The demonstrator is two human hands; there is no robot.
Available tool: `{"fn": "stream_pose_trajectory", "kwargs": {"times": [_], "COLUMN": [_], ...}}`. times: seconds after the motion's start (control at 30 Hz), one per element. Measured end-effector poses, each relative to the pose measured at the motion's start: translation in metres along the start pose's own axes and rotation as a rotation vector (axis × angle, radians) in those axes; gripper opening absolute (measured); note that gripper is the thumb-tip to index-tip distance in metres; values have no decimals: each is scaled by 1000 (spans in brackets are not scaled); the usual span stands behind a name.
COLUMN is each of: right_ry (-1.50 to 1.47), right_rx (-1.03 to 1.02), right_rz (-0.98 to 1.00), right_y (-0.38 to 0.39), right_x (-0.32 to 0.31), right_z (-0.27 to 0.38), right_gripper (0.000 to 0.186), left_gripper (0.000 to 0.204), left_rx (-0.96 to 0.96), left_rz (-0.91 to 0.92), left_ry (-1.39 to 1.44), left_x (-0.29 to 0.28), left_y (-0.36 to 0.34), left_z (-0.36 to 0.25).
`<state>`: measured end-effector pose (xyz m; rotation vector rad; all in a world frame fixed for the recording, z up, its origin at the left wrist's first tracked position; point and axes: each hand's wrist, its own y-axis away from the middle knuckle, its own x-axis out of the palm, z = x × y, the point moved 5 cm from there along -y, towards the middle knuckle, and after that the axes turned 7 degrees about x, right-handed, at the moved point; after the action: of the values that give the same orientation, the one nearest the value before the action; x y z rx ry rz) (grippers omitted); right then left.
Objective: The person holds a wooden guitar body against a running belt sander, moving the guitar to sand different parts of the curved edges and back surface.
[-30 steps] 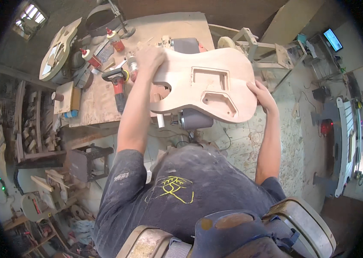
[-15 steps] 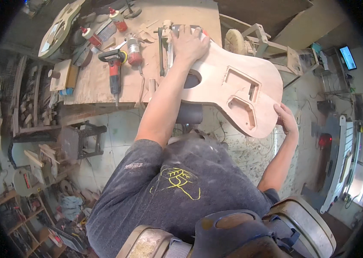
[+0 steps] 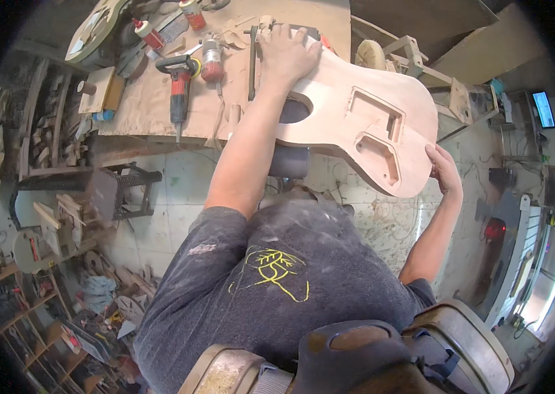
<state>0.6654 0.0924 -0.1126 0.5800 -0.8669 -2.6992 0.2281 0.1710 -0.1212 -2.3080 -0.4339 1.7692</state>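
Pale, bare-wood electric guitar body (image 3: 343, 121) was off the front-right edge of the tan plywood bench (image 3: 139, 118), roughly level and face up, partly over a dark grey cylindrical drum (image 3: 289, 162). Couldn't tell if they touched. Left hand (image 3: 290, 56) lay palm down across the body's narrow end, fingers somewhat spread, holding it; how far they wrapped underneath was hidden. Right hand (image 3: 445, 169) was part closed on the rim of the wide rounded end, some fingers out of sight below. Two-end hold made sense to me: wide end hung well clear of the bench, so the right likely took weight while the left bore down and steered. Hands at the ends also left both routed cavities uncovered, and probably kept skin off the drum. Red-and-black power tool with a yellow disc (image 3: 179, 95) and silver-and-red power tool (image 3: 212, 62) lay side by side left of the left forearm, presumably parked out of the body's way but reachable. White-and-red plastic bottle (image 3: 149, 34) stood further back, near a second white-and-red bottle (image 3: 193, 14), likely there to keep the front strip free for elbow room.
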Motion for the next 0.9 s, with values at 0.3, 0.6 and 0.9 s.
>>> {"fn": "stream_pose_trajectory", "kwargs": {"times": [0.3,0.6,0.9], "right_ry": [0,-2,-14], "right_rx": [14,-158,-420], "right_rz": [-36,-102,-113], "right_y": [2,-25,-19], "right_x": [-4,32,70], "right_z": [0,10,47], "right_gripper": [51,46,54], "left_gripper": [65,70,73], "left_rx": [5,-65,-96], "left_rz": [-28,66,21], "left_ry": [4,-32,-59], "left_x": [3,-22,-38], "left_y": [5,4,12], "left_z": [-7,35,70]}}
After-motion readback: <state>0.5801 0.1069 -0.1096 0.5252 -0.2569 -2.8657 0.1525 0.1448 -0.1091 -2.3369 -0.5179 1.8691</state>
